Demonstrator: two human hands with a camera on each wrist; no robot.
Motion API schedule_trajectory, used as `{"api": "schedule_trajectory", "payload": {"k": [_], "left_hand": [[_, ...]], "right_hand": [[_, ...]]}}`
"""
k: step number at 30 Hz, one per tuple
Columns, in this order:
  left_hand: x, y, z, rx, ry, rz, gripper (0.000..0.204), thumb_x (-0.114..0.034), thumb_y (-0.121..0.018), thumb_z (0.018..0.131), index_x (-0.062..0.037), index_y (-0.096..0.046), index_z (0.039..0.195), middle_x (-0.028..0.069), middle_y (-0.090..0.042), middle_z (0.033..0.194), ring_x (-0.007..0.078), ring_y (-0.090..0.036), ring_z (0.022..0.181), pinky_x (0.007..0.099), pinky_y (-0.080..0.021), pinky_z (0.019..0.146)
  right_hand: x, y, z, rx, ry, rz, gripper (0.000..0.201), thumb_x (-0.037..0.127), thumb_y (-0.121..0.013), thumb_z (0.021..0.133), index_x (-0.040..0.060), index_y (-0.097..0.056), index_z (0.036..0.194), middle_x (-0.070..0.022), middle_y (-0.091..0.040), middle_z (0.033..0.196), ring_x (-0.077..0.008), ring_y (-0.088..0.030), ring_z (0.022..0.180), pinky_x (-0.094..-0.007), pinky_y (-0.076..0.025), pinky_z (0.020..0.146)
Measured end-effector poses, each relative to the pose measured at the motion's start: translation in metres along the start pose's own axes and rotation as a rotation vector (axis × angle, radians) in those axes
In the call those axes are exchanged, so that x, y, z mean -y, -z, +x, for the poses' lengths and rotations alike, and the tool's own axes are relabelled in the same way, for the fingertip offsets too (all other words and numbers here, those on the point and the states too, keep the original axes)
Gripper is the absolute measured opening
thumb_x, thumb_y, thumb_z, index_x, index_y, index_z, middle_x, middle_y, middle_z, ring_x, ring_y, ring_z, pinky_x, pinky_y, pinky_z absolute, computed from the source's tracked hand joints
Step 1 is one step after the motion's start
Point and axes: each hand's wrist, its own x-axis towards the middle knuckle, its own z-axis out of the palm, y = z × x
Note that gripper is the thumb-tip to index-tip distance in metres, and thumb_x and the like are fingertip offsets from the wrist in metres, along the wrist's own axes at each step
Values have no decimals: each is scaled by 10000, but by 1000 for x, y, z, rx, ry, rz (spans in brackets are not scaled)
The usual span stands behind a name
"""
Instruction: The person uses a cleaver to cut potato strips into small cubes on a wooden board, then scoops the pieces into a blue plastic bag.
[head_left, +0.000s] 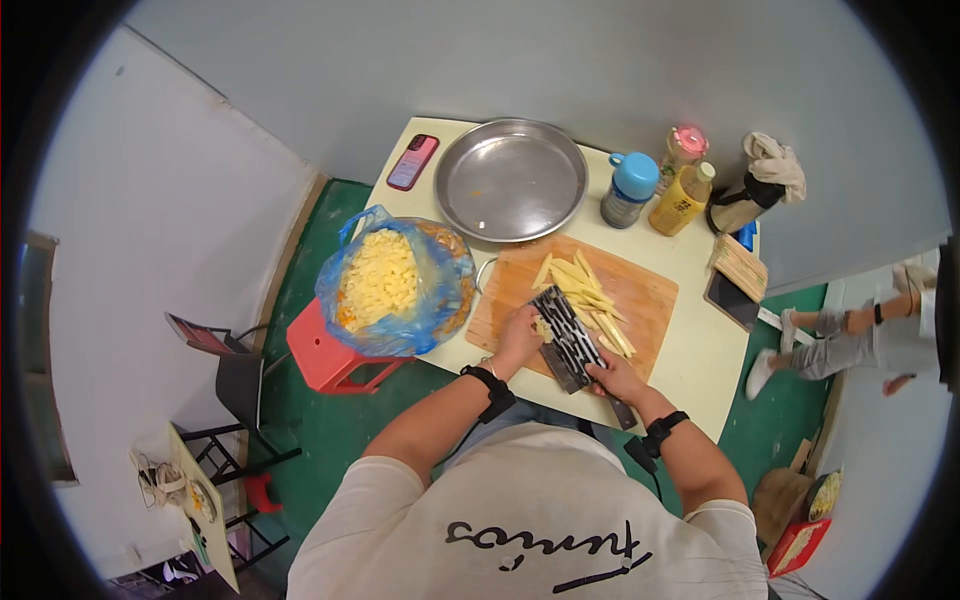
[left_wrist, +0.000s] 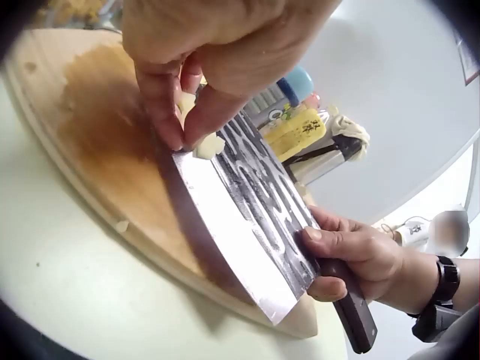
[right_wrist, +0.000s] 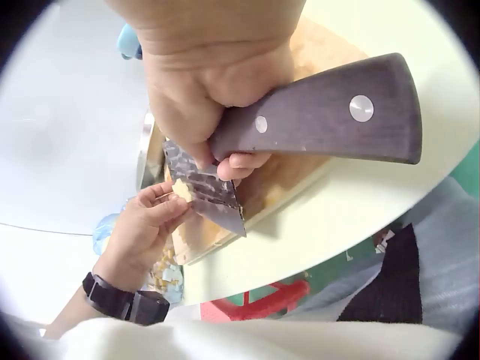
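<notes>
My right hand [head_left: 620, 376] grips the dark handle of a cleaver [head_left: 568, 338], its broad patterned blade tilted over the wooden cutting board [head_left: 655, 300]. At the blade's far end, my left hand [head_left: 517, 342] pinches small pale yellow potato pieces [right_wrist: 182, 190] between thumb and fingers. In the left wrist view, the fingertips are right at the blade and a potato piece [left_wrist: 210, 146] lies against its face. Cut potato strips [head_left: 580, 287] lie in a loose pile on the board, beyond the cleaver.
A blue plastic bag [head_left: 432, 285] of diced potato [head_left: 382, 272] sits left of the board, by a red stool [head_left: 325, 350]. Behind are a round metal tray [head_left: 512, 180], a phone [head_left: 412, 162], bottles [head_left: 683, 200] and a flask [head_left: 738, 205]. Another person's legs [head_left: 840, 350] show at right.
</notes>
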Motion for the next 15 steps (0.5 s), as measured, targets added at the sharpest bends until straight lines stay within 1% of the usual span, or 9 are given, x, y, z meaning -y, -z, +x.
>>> {"api": "schedule_trajectory", "payload": {"k": [3, 5, 6, 7, 9, 10, 11, 14, 15], "left_hand": [[-34, 24, 4, -47, -7, 84, 477, 95, -619, 634, 32, -487, 1088, 122, -528, 937, 187, -556, 714, 279, -481, 660], [-60, 47, 4, -84, -79, 15, 494, 93, -573, 637, 33, -485, 1119, 172, -474, 1051, 271, -546, 802, 328, -468, 720], [-79, 65, 1, -21, -63, 36, 570, 99, -538, 660, 56, -422, 1216, 220, -407, 1186, 306, -530, 867, 331, -460, 795], [-88, 76, -3, -47, -62, 35, 570, 99, -538, 660, 56, -422, 1216, 220, -407, 1186, 306, -530, 867, 331, -460, 795], [-101, 100, -10, -219, -312, 419, 651, 101, -534, 679, 35, -354, 1302, 232, -331, 1301, 327, -515, 949, 363, -439, 874], [-118, 117, -19, -199, -301, 525, 659, 93, -498, 698, 57, -310, 1329, 276, -280, 1351, 383, -460, 1046, 404, -394, 936], [-116, 130, -21, -213, -304, 524, 659, 93, -498, 698, 57, -310, 1329, 276, -280, 1351, 383, -460, 1046, 404, -394, 936], [-105, 164, -23, -404, -410, 1012, 634, 16, -480, 731, 96, -288, 1330, 290, -350, 1320, 364, -472, 1024, 405, -408, 900], [-95, 174, -22, -415, -413, 1012, 634, 16, -480, 731, 96, -288, 1330, 290, -350, 1320, 364, -472, 1024, 405, -408, 900]], "right_hand": [[33, -3, -5, -17, 43, -11, 212, 133, -528, 907, 67, -486, 1104, 11, -533, 716, -59, -468, 500, -206, -391, 435], [53, -7, 2, 24, 61, -87, 217, 154, -529, 907, 72, -486, 1104, 11, -535, 724, -56, -469, 500, -203, -396, 438], [72, -12, -1, 20, 86, -88, 216, 154, -524, 909, 69, -486, 1104, 10, -537, 726, -57, -472, 502, -204, -399, 442], [89, -16, -5, 11, 107, -89, 215, 154, -520, 911, 67, -487, 1104, 8, -538, 728, -58, -474, 504, -205, -403, 447], [126, -36, -4, 46, 126, -118, 207, 153, -514, 912, 54, -490, 1092, 3, -540, 731, -64, -482, 505, -210, -409, 453], [144, -50, -3, 62, 182, -149, 196, 144, -511, 906, 53, -497, 1080, -1, -534, 703, -66, -484, 488, -216, -403, 435], [158, -64, 1, 76, 238, -178, 186, 134, -508, 901, 53, -503, 1068, -5, -529, 675, -68, -485, 472, -222, -397, 418], [185, -105, 26, 84, 338, -249, 174, 126, -519, 885, 35, -505, 1033, -22, -534, 675, -84, -490, 454, -235, -400, 406], [193, -118, 34, 85, 346, -256, 174, 126, -519, 885, 35, -505, 1033, -22, -534, 675, -84, -490, 454, -235, -400, 406]]}}
